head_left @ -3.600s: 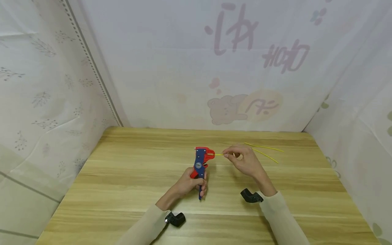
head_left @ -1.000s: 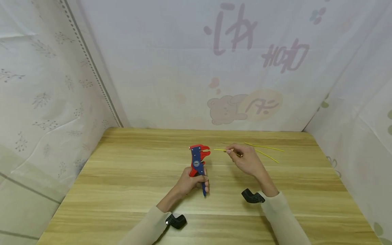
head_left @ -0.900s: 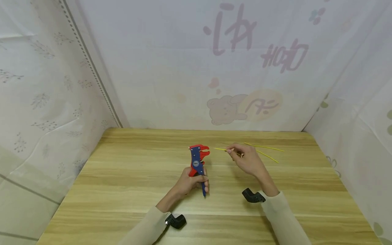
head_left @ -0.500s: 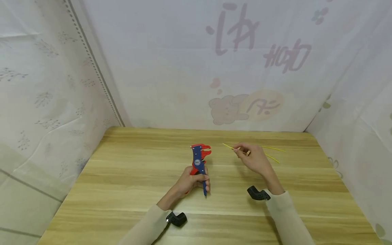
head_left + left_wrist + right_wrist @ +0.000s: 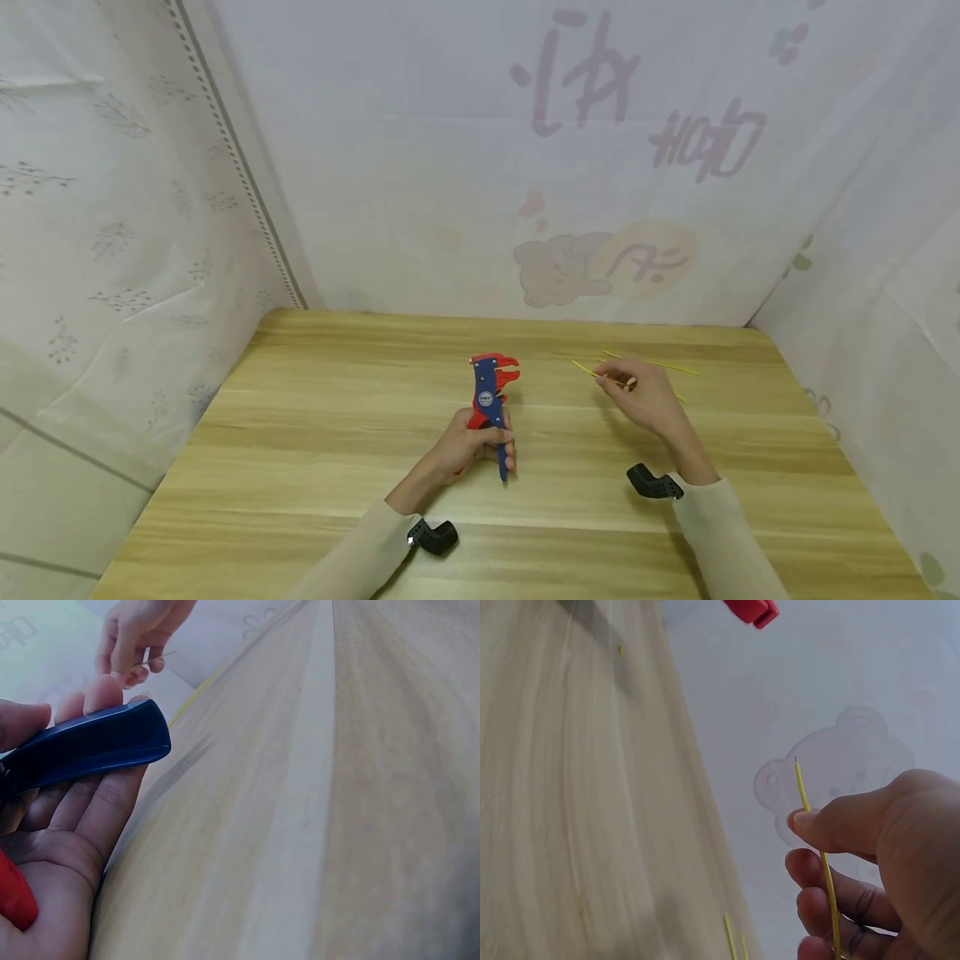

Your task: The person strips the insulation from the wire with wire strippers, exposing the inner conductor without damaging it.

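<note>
My left hand (image 5: 459,443) grips the handles of a blue and red wire stripper (image 5: 485,385), held head up with its jaws parted and nothing between them. In the left wrist view the fingers curl by the blue handle (image 5: 97,742), with the red trigger near the palm. To the right, my right hand (image 5: 643,398) pinches a yellow wire (image 5: 830,889) between thumb and fingers. Its free end points up and left, apart from the stripper. A short bare metal tip (image 5: 796,759) shows on that end in the right wrist view.
More yellow wires (image 5: 678,368) lie on the wooden table (image 5: 337,400) behind and beside my right hand, partly covered by it. A tiny yellow piece (image 5: 620,649) lies on the table in the right wrist view. Printed cloth (image 5: 420,167) hangs around the back and sides.
Earlier the wire end was in the stripper's closed jaws; then the jaws parted and the wire came out. My right hand has moved right with the wire, its free end tipping upward.
</note>
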Motion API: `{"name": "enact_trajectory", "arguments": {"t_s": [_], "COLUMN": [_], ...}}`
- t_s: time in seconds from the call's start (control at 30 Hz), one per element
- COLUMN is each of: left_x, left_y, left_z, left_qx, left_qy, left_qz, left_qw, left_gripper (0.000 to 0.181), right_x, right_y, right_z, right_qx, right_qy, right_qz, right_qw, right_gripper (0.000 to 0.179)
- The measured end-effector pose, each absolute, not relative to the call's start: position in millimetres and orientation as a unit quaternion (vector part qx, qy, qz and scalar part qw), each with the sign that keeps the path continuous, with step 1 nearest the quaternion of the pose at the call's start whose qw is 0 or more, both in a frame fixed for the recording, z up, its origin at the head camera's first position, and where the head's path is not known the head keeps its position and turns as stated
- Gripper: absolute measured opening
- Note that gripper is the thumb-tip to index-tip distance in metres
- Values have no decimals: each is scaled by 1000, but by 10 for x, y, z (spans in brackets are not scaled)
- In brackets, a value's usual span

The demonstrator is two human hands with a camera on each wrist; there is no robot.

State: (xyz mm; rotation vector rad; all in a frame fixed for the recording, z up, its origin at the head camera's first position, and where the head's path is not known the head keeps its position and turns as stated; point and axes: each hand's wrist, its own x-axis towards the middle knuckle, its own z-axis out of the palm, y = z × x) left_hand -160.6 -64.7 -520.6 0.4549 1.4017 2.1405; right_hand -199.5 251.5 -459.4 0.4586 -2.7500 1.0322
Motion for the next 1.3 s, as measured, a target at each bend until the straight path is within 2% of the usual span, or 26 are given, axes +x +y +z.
{"name": "enact_trajectory", "arguments": {"t_s": [0.17,0.4,0.57,0.8,1.3], "left_x": [-1605,-1619,-1616,-1610,-1627], "left_y": [-639,-635,-629,-634,-641], "left_z": [-5219,-5197,-5186,-5182,-5219], "left_qx": [171,169,162,157,159], "left_qy": [513,508,512,514,514], "left_qz": [795,798,797,797,798], "left_qw": [274,277,277,277,274], "left_gripper": [16,29,23,25,14], "right_x": [-1973,-1962,-1940,-1942,-1921], "right_y": [2594,2684,2745,2818,2874], "right_z": [-4656,-4726,-4751,-4824,-4903], "right_qx": [158,141,139,129,130], "right_qy": [-925,-940,-946,-949,-947], "right_qz": [335,306,288,285,293], "right_qw": [85,62,57,40,17], "right_gripper": [13,14,13,13,13]}}
